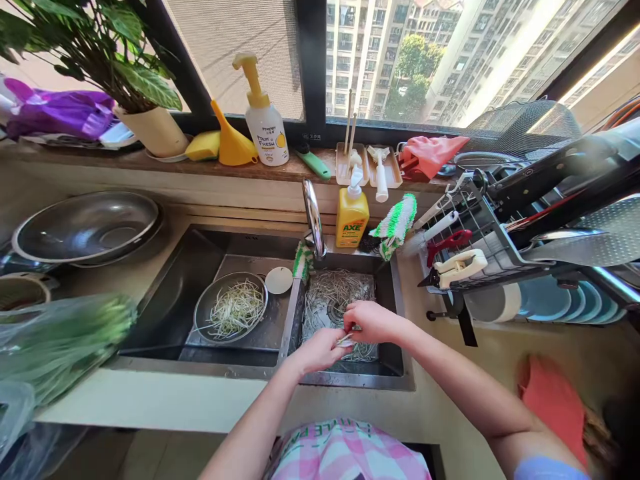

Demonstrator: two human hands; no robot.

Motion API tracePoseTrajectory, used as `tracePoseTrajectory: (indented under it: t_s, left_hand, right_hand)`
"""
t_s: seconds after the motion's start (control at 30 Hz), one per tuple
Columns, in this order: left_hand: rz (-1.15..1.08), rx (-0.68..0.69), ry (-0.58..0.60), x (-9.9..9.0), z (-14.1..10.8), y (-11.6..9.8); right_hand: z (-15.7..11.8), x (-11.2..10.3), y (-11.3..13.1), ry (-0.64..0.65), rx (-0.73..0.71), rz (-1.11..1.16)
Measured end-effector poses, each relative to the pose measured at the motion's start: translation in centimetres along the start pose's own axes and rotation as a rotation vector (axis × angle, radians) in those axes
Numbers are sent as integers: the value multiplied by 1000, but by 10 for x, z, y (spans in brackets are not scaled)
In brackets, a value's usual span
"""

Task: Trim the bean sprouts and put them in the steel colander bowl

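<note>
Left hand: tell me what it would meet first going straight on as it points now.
Pointing forward and to the right, the left hand would most likely meet the right hand first, its fingers being just ahead; whether the two already touch is hard to tell.

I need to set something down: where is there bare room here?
The counter lies bare in front of the left basin, between bagged greens and left forearm. That basin also has room left of the metal bowl. The windowsill looks crowded; both hands occupy the right basin.

2 hands (320,350) (371,321), 2 bottles (267,133) (352,219)
</note>
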State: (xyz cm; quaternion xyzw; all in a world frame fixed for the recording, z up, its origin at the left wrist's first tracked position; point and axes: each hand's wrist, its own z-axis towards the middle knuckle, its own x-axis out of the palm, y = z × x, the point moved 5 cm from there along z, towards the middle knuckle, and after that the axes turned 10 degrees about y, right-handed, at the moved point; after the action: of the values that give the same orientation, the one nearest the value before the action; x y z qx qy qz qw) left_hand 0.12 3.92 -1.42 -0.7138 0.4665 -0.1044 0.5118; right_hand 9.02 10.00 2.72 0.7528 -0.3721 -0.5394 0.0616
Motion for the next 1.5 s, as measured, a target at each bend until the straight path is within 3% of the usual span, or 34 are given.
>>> tracePoseTrajectory:
  t_s: [0.17, 0.33, 0.43, 0.6, 0.7, 0.77, 0.87, 0.93, 1.13, 1.23, 1.37, 1.5]
  left_hand:
    - [39, 18, 88, 1, 1, -4]
    - [64, 22, 165, 1, -1, -6]
    - [-37, 24, 140, -3, -4, -4]
    - [-173, 32, 73, -11, -11, 4]
    - [-257, 43, 77, -13, -13, 8]
    - [-343, 66, 81, -14, -15, 8]
    - [-493, 106, 94, -14, -17, 6]
    - [-590, 124, 109, -13, -18, 6]
    - [-696, 138, 115, -9, -19, 9]
    - [-553, 107, 112, -9, -19, 7]
    - [-139, 111, 23, -17, -20, -3]
    - [119, 154, -55, -23, -24, -15]
  right_hand:
    - [2, -2, 17, 44, -54, -263]
    - [6, 4, 22, 33, -147, -258]
    - [8, 5, 12, -107, -97, 9]
    - [-4, 2, -29, -495, 88, 807]
    - [-14, 7, -49, -590, 118, 1059]
    - [-19, 14, -58, -555, 180, 1052]
    - [-28, 25, -63, -476, 311, 826]
    - [-34, 26, -56, -482, 316, 704]
    - [-42, -2, -8, -532, -41, 593]
    - [-37, -9, 0, -381, -95, 512]
    - [-28, -4, -4, -136, -79, 425]
    - [-22, 1, -9, -22, -54, 410]
